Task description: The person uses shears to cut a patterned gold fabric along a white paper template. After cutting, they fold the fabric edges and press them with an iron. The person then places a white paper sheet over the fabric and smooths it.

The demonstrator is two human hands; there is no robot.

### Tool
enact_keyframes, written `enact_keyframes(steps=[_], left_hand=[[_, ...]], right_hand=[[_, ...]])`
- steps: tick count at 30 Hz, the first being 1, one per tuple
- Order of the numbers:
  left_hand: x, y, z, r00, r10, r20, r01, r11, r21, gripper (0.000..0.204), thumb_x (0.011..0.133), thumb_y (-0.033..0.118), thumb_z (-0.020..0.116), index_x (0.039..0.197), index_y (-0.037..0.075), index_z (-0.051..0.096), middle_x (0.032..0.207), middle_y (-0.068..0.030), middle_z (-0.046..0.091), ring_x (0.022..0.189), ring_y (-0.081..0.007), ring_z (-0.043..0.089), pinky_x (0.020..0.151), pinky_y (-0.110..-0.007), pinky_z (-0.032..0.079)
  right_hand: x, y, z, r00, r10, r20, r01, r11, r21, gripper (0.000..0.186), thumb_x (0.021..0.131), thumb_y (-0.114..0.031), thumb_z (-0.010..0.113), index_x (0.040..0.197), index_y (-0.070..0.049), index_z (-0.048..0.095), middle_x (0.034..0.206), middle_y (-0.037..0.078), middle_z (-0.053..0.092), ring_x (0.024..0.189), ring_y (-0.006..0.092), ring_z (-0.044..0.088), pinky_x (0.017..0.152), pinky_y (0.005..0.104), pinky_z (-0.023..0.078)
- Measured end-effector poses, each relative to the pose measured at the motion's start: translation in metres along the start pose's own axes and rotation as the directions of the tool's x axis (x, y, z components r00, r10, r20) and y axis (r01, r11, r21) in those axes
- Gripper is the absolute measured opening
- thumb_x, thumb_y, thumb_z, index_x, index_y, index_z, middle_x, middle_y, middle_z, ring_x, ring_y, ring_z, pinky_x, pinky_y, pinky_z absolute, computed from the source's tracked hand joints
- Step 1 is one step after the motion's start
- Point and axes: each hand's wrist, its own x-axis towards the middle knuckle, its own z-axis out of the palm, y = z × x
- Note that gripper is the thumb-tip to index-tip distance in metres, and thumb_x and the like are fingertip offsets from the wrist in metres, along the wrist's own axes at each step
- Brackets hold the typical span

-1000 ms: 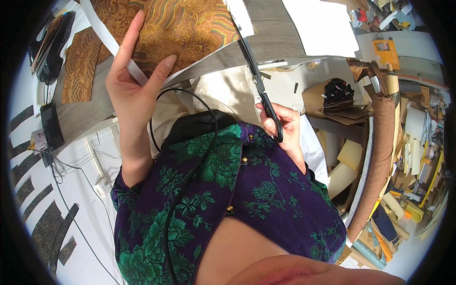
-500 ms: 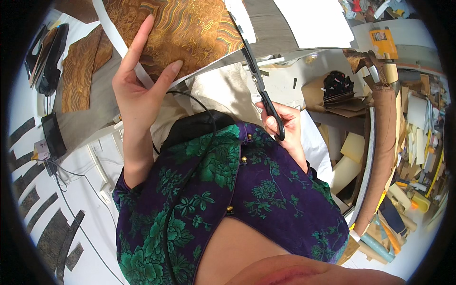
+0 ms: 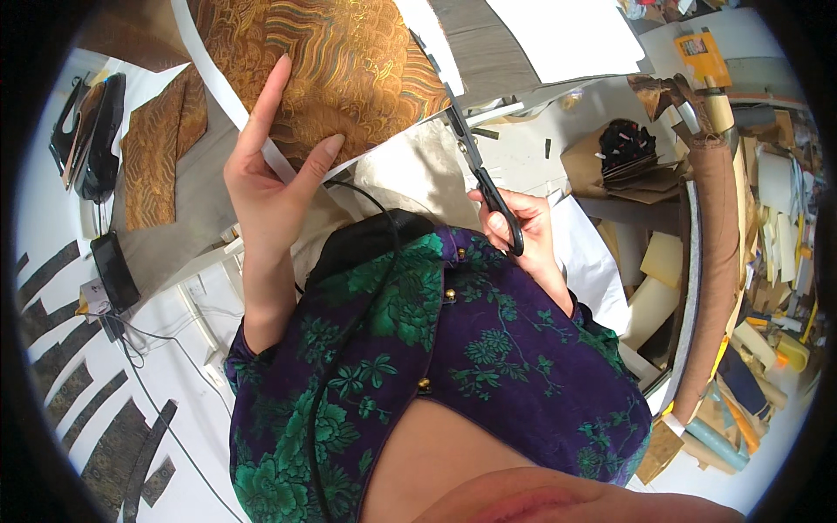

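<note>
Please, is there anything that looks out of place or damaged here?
The pile of rolls and scraps at far right looks untidy: pieces lie jumbled at different angles. The patterned brown material shows no visible damage.

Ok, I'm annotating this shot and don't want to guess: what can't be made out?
All in the head view:
- Patterned brown-gold fabric: far end cut off by the top edge.
- Left hand: fingers other than the thumb and one extended finger, hidden beneath the hand or fabric.
- Scissors: part of the handles, covered by the right hand.
- Stacked scraps at far right: too small to identify.
</note>
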Motion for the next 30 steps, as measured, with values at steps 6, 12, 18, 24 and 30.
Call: enact_keyframes(steps=[6, 12, 18, 24, 30], left_hand=[[-0.001, 0.003, 0.007, 0.999, -0.052, 0.008, 0.052, 0.997, -0.048, 0.068, 0.076, -0.006, 0.071, 0.137, -0.002, 0.043, 0.133, -0.0104, 0.051, 0.120, -0.0165, 0.049, 0.102, -0.030, 0.037], [-0.006, 0.000, 0.011, 0.998, -0.056, 0.037, 0.056, 0.998, 0.006, 0.069, 0.075, -0.007, 0.071, 0.137, -0.003, 0.042, 0.135, -0.0108, 0.050, 0.122, -0.0169, 0.048, 0.102, -0.029, 0.037], [-0.006, 0.005, 0.012, 0.997, -0.071, 0.034, 0.074, 0.995, -0.064, 0.069, 0.075, -0.007, 0.071, 0.137, -0.004, 0.041, 0.136, -0.0113, 0.049, 0.122, -0.0170, 0.047, 0.102, -0.030, 0.037], [-0.013, 0.005, 0.020, 0.993, -0.084, 0.076, 0.088, 0.995, -0.051, 0.070, 0.075, -0.007, 0.071, 0.138, -0.003, 0.041, 0.136, -0.0112, 0.050, 0.122, -0.0171, 0.047, 0.103, -0.030, 0.036], [-0.013, 0.004, 0.018, 0.994, -0.046, 0.100, 0.042, 0.998, 0.038, 0.073, 0.075, -0.009, 0.071, 0.140, -0.003, 0.038, 0.135, -0.0119, 0.049, 0.119, -0.0177, 0.049, 0.101, -0.030, 0.039]], right_hand=[[-0.001, 0.002, -0.002, 0.999, -0.039, 0.012, 0.039, 0.999, -0.021, 0.036, 0.086, -0.011, 0.068, 0.117, 0.005, 0.061, 0.063, -0.004, 0.051, 0.048, 0.0007, 0.037, 0.043, 0.0184, 0.024], [0.000, -0.002, 0.003, 0.999, -0.029, -0.018, 0.029, 1.000, 0.012, 0.035, 0.087, -0.012, 0.067, 0.117, 0.006, 0.060, 0.059, -0.006, 0.047, 0.048, 0.0008, 0.037, 0.044, 0.0185, 0.026], [-0.002, 0.000, 0.003, 0.999, -0.022, -0.026, 0.021, 0.999, -0.024, 0.036, 0.087, -0.013, 0.067, 0.117, 0.006, 0.060, 0.060, -0.005, 0.048, 0.048, 0.0013, 0.038, 0.043, 0.0183, 0.027], [0.005, -0.005, 0.010, 0.998, -0.053, -0.015, 0.054, 0.995, 0.087, 0.034, 0.088, -0.013, 0.066, 0.116, 0.006, 0.060, 0.061, -0.005, 0.049, 0.049, 0.0013, 0.039, 0.043, 0.0186, 0.026], [0.004, -0.001, 0.011, 0.997, -0.063, -0.054, 0.063, 0.998, 0.011, 0.034, 0.089, -0.012, 0.065, 0.117, 0.005, 0.060, 0.059, -0.006, 0.046, 0.046, 0.0008, 0.036, 0.042, 0.0191, 0.024]])
